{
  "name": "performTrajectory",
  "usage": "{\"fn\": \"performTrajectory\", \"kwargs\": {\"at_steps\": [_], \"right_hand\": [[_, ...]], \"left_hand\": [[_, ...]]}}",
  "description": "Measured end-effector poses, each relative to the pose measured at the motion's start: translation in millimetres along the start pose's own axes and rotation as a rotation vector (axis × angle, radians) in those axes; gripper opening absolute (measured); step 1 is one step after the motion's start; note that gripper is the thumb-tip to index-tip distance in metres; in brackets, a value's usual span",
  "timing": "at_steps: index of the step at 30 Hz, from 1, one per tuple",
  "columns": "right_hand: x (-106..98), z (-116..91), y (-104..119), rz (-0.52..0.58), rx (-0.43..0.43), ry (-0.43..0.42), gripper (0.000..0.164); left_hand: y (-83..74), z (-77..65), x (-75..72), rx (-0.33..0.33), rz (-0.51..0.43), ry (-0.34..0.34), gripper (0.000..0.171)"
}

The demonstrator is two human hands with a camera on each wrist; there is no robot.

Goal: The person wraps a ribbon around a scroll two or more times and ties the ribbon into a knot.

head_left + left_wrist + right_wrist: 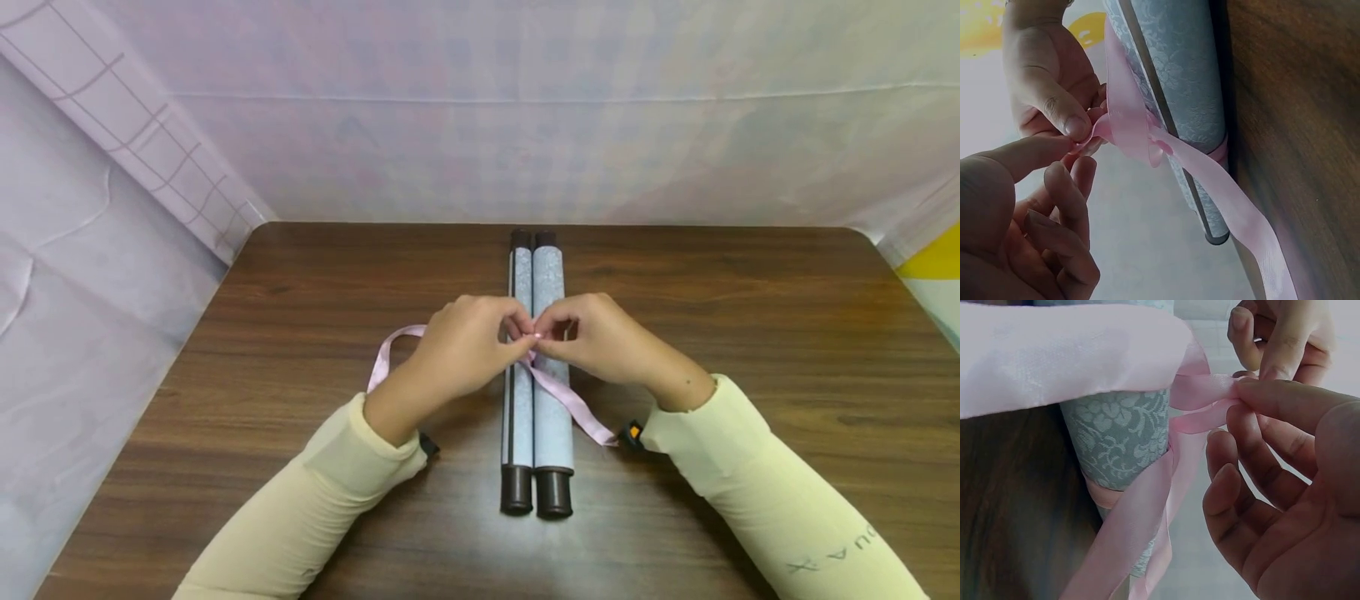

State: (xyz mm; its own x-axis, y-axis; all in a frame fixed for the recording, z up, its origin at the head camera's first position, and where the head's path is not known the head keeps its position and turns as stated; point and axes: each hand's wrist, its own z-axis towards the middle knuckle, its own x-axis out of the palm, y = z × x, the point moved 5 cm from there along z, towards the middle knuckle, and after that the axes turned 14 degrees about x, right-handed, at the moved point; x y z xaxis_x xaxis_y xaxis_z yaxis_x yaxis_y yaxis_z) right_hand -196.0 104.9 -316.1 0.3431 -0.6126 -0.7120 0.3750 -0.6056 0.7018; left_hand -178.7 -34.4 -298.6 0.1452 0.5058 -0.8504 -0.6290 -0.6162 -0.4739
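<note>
Over the middle of two pale patterned rolls, pink ribbon is pinched between thumb and forefinger by the left hand, and yes, by the right hand too, fingertips nearly meeting! Just beneath, the rolls are banded by ribbon, one tail draped leftward, another laid across the right roll. Side by side they are set, capped in dark brown, on the wooden table.
</note>
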Motion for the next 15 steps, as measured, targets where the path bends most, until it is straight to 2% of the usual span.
{"fn": "performTrajectory", "kwargs": {"at_steps": [10,15], "right_hand": [[-0.6,1.8,1.5,-0.003,0.001,0.002,0.003],[-4.9,-1.1,4.2,-0.055,0.007,-0.033,0.010]], "left_hand": [[-0.4,2.2,-1.6,0.023,0.042,-0.020,0.006],[0.2,2.2,-2.6,0.023,0.062,-0.033,0.005]]}}
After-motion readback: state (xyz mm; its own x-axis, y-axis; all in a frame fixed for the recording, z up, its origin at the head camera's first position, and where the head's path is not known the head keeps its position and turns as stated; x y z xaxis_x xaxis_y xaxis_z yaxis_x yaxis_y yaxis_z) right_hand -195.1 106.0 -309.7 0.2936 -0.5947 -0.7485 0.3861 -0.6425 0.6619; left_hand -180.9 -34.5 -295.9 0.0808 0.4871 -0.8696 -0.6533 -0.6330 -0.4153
